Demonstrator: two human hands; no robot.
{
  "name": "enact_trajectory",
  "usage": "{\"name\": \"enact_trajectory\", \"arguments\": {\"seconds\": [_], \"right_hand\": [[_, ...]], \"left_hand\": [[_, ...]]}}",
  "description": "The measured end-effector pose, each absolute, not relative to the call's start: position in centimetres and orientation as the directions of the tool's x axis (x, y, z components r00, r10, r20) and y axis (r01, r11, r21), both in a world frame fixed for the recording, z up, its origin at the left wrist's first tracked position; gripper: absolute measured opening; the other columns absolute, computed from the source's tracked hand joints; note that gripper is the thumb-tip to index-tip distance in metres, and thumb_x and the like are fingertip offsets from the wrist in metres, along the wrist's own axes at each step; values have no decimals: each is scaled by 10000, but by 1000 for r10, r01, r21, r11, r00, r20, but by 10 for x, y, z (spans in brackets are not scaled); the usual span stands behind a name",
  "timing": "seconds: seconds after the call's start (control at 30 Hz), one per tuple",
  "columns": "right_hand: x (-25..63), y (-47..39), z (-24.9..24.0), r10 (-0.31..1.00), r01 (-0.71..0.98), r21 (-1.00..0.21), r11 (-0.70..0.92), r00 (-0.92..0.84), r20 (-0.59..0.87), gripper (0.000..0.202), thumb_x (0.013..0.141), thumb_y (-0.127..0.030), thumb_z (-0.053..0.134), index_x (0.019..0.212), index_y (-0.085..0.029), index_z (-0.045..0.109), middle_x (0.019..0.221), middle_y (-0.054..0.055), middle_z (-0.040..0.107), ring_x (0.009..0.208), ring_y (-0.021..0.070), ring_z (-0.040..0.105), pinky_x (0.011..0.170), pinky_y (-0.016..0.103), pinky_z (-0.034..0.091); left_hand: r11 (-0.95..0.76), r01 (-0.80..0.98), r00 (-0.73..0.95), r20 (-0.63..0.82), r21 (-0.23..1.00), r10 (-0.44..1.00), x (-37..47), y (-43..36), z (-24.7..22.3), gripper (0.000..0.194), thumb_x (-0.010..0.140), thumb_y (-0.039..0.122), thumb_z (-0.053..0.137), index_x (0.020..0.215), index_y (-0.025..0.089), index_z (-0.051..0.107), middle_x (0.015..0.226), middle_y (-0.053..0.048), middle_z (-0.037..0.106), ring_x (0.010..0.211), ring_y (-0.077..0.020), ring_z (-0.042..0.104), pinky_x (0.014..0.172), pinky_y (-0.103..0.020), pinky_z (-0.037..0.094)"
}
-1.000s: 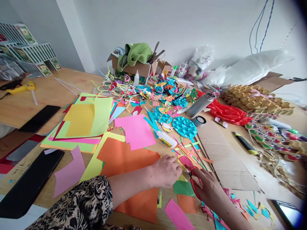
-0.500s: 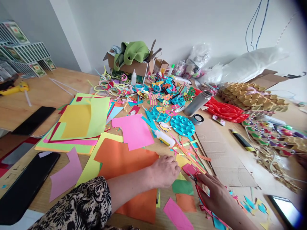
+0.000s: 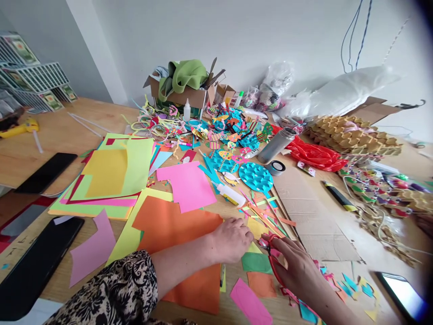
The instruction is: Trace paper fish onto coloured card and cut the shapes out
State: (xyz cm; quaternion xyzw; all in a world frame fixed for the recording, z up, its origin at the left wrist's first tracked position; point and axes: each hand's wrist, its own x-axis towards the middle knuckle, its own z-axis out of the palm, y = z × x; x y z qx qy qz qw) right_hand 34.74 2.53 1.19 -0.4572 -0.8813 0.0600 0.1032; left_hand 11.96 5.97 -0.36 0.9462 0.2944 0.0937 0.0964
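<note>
My left hand (image 3: 233,239) rests over the right edge of a large orange sheet (image 3: 192,284), its fingers curled in; whatever it may hold is hidden. Red-handled scissors (image 3: 274,266) are in my right hand (image 3: 291,258), just to the right of my left hand, blades pointing up and left. A small pink paper piece lies by the blades, partly covered. Below the hands lie a green piece (image 3: 257,262), an orange piece (image 3: 261,284) and a pink piece (image 3: 251,301) with a drawn outline.
Stacked coloured paper (image 3: 138,167) and dark phones (image 3: 40,266) are on the left. Behind are a glue bottle (image 3: 231,195), blue discs (image 3: 256,177) and a metal flask (image 3: 276,145). Cardboard (image 3: 314,221), a utility knife (image 3: 339,196) and a lit phone (image 3: 402,295) lie right.
My right hand and the scissors have moved slightly left and up, closer to my left hand. The pink piece at the blades is now mostly covered. The view has shifted slightly.
</note>
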Motion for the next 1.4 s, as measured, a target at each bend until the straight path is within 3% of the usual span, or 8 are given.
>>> {"name": "enact_trajectory", "arguments": {"seconds": [0.17, 0.33, 0.53, 0.8, 1.17, 1.3, 1.4], "right_hand": [[343, 6, 23, 829, 801, -224, 555, -554, 75, 96, 815, -184, 556, 891, -241, 542, 906, 58, 670, 824, 229, 616, 690, 333, 465], [326, -19, 24, 828, 807, -183, 561, -553, 99, 376, 632, -305, 742, 893, -232, 481, 939, 89, 663, 907, 301, 597, 782, 400, 419], [318, -32, 13, 823, 814, -118, 568, -561, 88, 483, 558, -153, 656, 994, -214, 457, 1107, 154, 646, 1033, 323, 567, 865, 410, 358], [329, -18, 6, 827, 822, -144, 551, -561, -35, 412, 565, -154, 666, 928, -203, 478, 1076, 128, 634, 1049, 315, 559, 925, 438, 348], [330, 3, 25, 844, 833, -180, 524, -536, -20, 349, 617, -244, 722, 866, -217, 479, 989, 96, 628, 977, 287, 562, 883, 422, 380], [333, -5, 43, 870, 842, -237, 485, -493, 29, 217, 695, -128, 600, 823, -223, 453, 885, 57, 607, 852, 238, 552, 793, 373, 397], [327, -25, 51, 857, 815, -302, 494, -515, 9, 242, 617, -31, 493, 757, -222, 443, 813, 45, 587, 780, 215, 526, 718, 338, 390]], "left_hand": [[-817, 496, 831, 111, 294, 545, 111, 70, 4, 215, 810, 121, 525, 991, 89, 635, 997, -116, 667, 1044, -232, 554, 897, -330, 439], [-785, 551, 787, 139, 282, 602, 76, 79, 34, 306, 829, 46, 443, 1066, 88, 631, 1187, -119, 641, 1158, -217, 528, 1005, -340, 399], [-697, 634, 693, 155, 334, 704, 8, 69, 71, 377, 877, 33, 377, 1170, 105, 602, 1301, -99, 587, 1241, -189, 481, 1098, -376, 346], [-486, 731, 499, 112, 479, 860, -48, 19, 67, 357, 979, 185, 330, 1252, 204, 558, 1332, -50, 567, 1288, -175, 457, 1093, -413, 398], [-381, 787, 411, 48, 485, 910, -69, -27, 34, 340, 959, 256, 400, 1227, 272, 608, 1316, -17, 600, 1232, -196, 543, 1027, -366, 481], [-411, 770, 435, 71, 487, 898, -65, -32, 35, 328, 952, 253, 405, 1189, 265, 632, 1284, -16, 626, 1196, -188, 575, 1018, -341, 489], [-437, 757, 452, 94, 485, 887, -62, -35, 34, 324, 950, 236, 403, 1173, 252, 639, 1269, -17, 636, 1186, -180, 583, 1012, -324, 493]]}}
